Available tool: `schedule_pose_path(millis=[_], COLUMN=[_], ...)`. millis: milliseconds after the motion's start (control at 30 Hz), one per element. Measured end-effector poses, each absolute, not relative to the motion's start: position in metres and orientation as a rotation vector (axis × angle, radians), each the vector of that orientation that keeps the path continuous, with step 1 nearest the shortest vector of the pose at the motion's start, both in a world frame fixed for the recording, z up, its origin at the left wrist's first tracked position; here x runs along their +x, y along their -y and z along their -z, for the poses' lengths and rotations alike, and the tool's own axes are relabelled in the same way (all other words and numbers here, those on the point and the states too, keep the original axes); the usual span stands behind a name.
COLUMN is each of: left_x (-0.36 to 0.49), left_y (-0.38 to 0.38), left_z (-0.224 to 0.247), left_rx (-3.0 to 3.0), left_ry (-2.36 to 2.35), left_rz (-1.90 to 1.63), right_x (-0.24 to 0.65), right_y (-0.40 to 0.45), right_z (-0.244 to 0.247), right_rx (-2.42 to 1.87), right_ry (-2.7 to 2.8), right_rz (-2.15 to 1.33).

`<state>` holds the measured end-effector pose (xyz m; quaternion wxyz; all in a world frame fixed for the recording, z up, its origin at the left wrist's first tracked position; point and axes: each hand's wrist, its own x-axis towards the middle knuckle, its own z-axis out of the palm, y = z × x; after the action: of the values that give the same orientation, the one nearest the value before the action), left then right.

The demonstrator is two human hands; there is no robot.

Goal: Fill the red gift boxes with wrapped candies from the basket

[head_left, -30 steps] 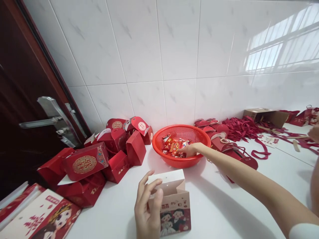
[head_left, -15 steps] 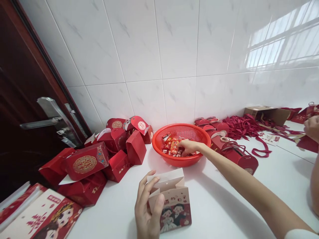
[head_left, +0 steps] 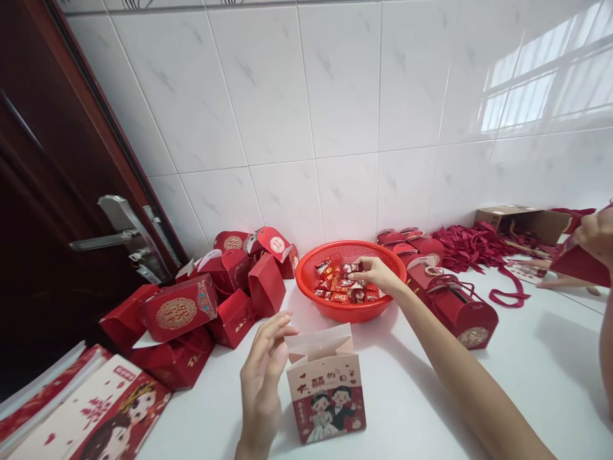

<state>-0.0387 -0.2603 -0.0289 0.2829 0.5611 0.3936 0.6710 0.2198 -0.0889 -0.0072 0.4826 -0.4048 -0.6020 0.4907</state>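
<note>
A small paper gift box (head_left: 329, 409), printed with a cartoon bride and groom, stands upright on the white table with its top open. Just left of it is my left hand (head_left: 265, 374), fingers raised and apart, no longer gripping the box. Behind the box sits a red plastic basket (head_left: 349, 311) with small wrapped candies (head_left: 339, 287) in it. Over the candies my right hand (head_left: 378, 276) pinches a dark-wrapped candy (head_left: 352, 271); its fingertips partly cover what they hold.
Red gift boxes (head_left: 177, 313) are piled at left, near flat printed box sheets (head_left: 96, 409) and a door handle (head_left: 108, 239). Lidded red boxes (head_left: 460, 306), dark red ribbons (head_left: 472, 246) and a cardboard box (head_left: 522, 220) lie right. Another person's hand (head_left: 596, 233) holds something red.
My left hand has let go of the gift box and moved left. My right hand has lifted slightly out of the candies with one pinched. The other person's hands have shifted.
</note>
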Motion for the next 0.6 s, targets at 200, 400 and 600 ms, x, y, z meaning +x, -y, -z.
schedule_pose_path(millis=[200, 400, 600], left_x=[-0.044, -0.045, -0.047], left_y=[0.247, 0.222, 0.201], left_z=[0.000, -0.008, 0.003], left_rx=[1.636, 1.637, 1.566], left_ry=[-1.100, -1.109, -1.138], left_rz=[-1.657, -1.515, -1.422], right_x=[0.221, 0.222, 0.224], right_y=[0.087, 0.084, 0.080], right_z=[0.009, 0.010, 0.013], right_rx=[-0.971, -1.174, -1.297], right_ry=[1.476, 1.572, 1.603], right_rz=[-1.212, -1.044, -0.914])
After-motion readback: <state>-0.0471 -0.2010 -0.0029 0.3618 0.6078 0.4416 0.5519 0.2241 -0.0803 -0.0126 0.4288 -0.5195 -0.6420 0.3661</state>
